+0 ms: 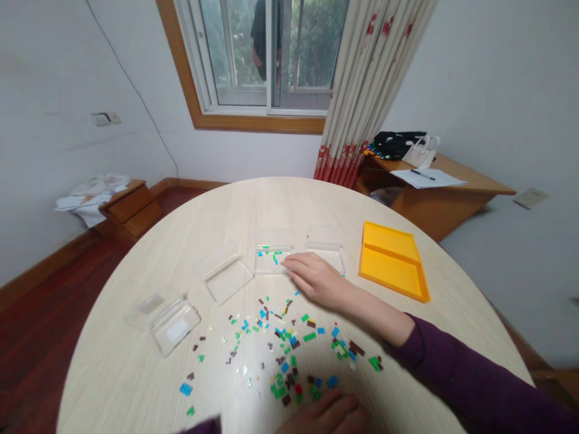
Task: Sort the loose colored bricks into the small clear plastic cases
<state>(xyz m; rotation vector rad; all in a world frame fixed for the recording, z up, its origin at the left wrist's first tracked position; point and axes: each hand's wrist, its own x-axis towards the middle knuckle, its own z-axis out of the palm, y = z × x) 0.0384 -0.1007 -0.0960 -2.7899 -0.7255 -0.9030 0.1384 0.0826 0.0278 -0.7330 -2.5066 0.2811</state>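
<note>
My right hand (pixel 314 278) reaches across the table to a small clear plastic box (pixel 265 268) with its lid folded back. Its fingertips are pressed together at the box's right side; whatever is between them is too small to make out. Several tiny blue and green bricks (pixel 275 258) lie in that box. At the bottom edge, partly cut off, my left hand (pixel 328 416) lies low over the table with its fingers stretched out. Just beyond its fingers is a scattered pile of small toy bricks (pixel 280 386), green, blue, brown, red and pale.
More open clear boxes stand beside the middle one: an empty-looking box (pixel 230 280), a far-left box (pixel 174 328) with a white label, and a box (pixel 332 258) behind my right hand. A yellow tray (pixel 393 274) lies at the right. The round table (pixel 136 265) faces a window.
</note>
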